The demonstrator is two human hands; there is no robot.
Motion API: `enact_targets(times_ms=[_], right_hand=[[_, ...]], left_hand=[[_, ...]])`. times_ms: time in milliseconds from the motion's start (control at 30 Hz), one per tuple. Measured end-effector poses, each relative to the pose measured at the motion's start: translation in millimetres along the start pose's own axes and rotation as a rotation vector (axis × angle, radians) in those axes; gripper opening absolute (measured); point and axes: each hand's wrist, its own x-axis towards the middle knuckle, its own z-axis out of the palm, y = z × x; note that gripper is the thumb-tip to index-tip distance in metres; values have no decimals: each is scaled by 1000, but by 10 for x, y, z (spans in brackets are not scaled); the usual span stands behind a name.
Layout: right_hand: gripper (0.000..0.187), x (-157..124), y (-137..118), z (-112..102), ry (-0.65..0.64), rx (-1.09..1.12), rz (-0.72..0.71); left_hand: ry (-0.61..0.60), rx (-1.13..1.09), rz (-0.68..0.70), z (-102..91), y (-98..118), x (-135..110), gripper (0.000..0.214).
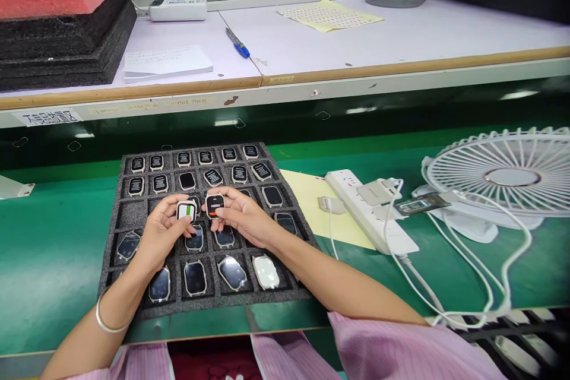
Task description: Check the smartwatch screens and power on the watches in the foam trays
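Note:
Between thumb and fingers my left hand (167, 228) grips a smartwatch case (184, 210) whose lit screen shows white and green. Close beside it, my right hand (243, 214) holds a second smartwatch case (215, 202), its dark screen lit with an orange-red bar near my thumb. Neither watch has a strap. Both hands are above a dark grey foam tray (178, 307) divided into square pockets. Watches lie in most pockets; those in the back rows show white text, while a front one (195, 278) has a dark screen. One watch (266, 272) lies pale side up.
Right of the tray are a yellow sheet (307, 214), a white power strip (356, 202) with chargers and cables, and a white fan (503, 175). A raised shelf (312, 53) behind holds a pen (237, 43), papers (167, 62) and stacked foam (57, 41).

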Motion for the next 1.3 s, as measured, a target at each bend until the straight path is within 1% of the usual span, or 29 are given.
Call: enact_targets(times_ms=[133, 233, 400, 500, 800, 1067, 1133, 1300], right_hand=[[45, -2, 6, -1, -13, -15, -18], [47, -4, 4, 0, -18, -16, -21], [44, -11, -12, 14, -15, -17, -3], [43, -12, -14, 14, -8, -23, 0], [45, -7, -11, 12, 13, -20, -31], [48, -9, -11, 6, 0, -24, -33], [47, -9, -5, 0, -4, -33, -32], [45, -10, -6, 6, -25, -47, -34]], left_hand=[[1, 2, -1, 5, 1, -3, 47], [16, 18, -2, 2, -6, -3, 44], [50, 47, 16, -3, -10, 2, 38], [43, 44, 27, 1, 0, 3, 38], [22, 11, 31, 0, -7, 6, 51], [24, -25, 27, -2, -20, -1, 56], [28, -31, 24, -1, -17, -3, 54], [45, -28, 10, -9, -27, 2, 43]])
